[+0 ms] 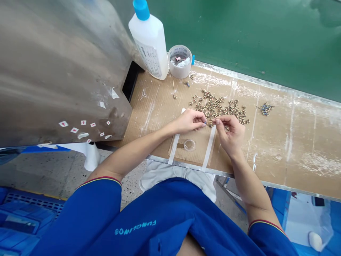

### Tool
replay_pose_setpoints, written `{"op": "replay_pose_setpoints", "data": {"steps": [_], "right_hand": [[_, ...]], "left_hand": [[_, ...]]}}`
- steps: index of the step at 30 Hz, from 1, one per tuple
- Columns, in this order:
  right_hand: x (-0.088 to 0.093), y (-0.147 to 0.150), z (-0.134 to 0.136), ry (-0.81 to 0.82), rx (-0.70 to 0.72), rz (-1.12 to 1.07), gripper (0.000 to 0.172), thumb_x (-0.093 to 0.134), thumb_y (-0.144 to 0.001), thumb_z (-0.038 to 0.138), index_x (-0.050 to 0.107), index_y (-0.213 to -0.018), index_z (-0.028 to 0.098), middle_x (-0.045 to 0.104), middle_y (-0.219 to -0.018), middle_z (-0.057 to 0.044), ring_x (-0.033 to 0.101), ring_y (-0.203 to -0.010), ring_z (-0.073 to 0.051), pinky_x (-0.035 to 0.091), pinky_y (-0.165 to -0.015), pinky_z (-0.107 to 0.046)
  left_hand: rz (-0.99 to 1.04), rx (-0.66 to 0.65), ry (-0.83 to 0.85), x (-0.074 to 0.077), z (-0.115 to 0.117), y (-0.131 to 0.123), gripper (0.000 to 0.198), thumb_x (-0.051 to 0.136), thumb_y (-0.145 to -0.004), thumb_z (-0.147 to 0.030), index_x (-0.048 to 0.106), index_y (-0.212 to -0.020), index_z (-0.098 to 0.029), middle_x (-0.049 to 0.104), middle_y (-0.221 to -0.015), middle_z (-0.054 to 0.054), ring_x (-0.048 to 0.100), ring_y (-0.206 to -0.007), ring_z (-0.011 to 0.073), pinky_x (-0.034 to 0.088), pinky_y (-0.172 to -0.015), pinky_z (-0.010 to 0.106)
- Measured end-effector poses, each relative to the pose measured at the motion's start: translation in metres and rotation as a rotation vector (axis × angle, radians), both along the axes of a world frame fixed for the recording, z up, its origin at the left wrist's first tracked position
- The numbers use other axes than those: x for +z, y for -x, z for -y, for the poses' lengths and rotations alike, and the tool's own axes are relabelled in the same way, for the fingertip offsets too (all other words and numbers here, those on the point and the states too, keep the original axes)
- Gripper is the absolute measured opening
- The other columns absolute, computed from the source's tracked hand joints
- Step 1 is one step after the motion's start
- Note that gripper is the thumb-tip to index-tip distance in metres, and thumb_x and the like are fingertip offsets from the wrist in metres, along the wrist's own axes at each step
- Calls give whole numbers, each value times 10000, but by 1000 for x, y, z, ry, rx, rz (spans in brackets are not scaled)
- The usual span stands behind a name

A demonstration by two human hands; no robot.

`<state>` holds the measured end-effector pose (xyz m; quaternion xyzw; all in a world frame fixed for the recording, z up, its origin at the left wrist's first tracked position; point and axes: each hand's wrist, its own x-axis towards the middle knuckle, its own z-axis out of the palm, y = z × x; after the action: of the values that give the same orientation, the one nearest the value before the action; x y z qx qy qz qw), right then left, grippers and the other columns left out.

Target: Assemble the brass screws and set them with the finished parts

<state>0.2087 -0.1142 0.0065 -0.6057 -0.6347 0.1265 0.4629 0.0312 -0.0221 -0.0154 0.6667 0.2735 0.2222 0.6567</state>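
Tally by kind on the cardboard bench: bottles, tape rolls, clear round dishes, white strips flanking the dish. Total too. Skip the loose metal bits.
Bottle: 1
Tape roll: 1
Clear round dish: 1
White strips: 2
Total: 5

Loose metal bits left out; they overlap too much to count.

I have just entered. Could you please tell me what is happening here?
A person's left hand pinches a tiny piece, and the right hand holds what looks like a thin stick close to it. Just beyond them on the cardboard lies a pile of small brass-coloured parts; a small bluish group lies apart, to the right.
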Motion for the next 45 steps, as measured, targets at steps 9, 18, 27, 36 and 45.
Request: {"op": "replay_pose_setpoints", "data": {"steps": [9,18,27,36,45], "right_hand": [[7,-9,0,41,57,-129,225,647,-994,436,687,-891,240,753,-812,-28,711,-713,-174,580,-652,-307],[17,7,7,138,729,-9,124,635,-1005,259,725,-925,228,737,-987,-59,703,-893,-172,590,-798,-329],[8,4,6,220,598,121,175,579,-1034,366,699,-1067,243,717,-1062,-81,696,-994,-219,595,-856,-382],[-1,-10,-1,112,249,163,187,562,-1022,317,685,-907,234,722,-869,-48,647,-740,-186,513,-648,-315],[-5,-11,-2,83,214,218,227,534,-1030,335,691,-892,247,723,-873,-60,674,-812,-224,532,-737,-357]], "left_hand": [[34,-9,87,4,0,0,34,688,-805,-83,684,-834,-100,656,-655,-3,613,-581,75,504,-572,183],[89,-52,45,2,-6,3,76,706,-810,-173,691,-856,-114,686,-741,15,604,-654,80,501,-625,193],[-70,213,-107,22,-23,21,145,706,-851,-288,682,-861,-145,684,-736,18,612,-667,104,504,-659,226],[-528,915,-542,6,-85,89,40,617,-885,-187,628,-852,-207,657,-703,10,679,-860,188,516,-917,333],[-662,1025,-473,0,-94,104,106,575,-885,-232,571,-781,-211,631,-669,21,669,-788,209,508,-912,341]]}}
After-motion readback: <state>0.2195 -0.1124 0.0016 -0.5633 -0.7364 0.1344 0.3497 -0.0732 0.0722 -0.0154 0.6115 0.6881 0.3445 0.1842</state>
